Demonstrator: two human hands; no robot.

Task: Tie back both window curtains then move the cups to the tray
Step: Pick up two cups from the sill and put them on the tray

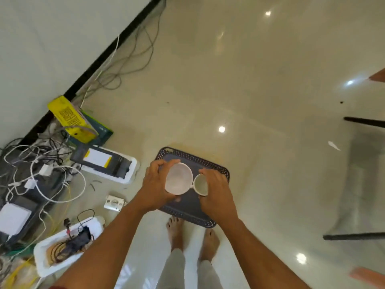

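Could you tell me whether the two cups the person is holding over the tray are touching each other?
Touching. In the head view the larger cup in the left hand meets the smaller cup in the right hand with no visible gap.

Tray (pixel 216 171): middle covered by both hands and cups; near corner partly behind right forearm.
Small cup (pixel 200 184): right half under right hand (pixel 216 190); handle not discernible.
Large cup (pixel 179 178): outer wall hidden by left hand (pixel 155 184).
Yellow box (pixel 68 115): print too blurred to read.
Cable tangle (pixel 31 170): cut off at left edge.
Glass surface (pixel 362 184): cropped at right edge.
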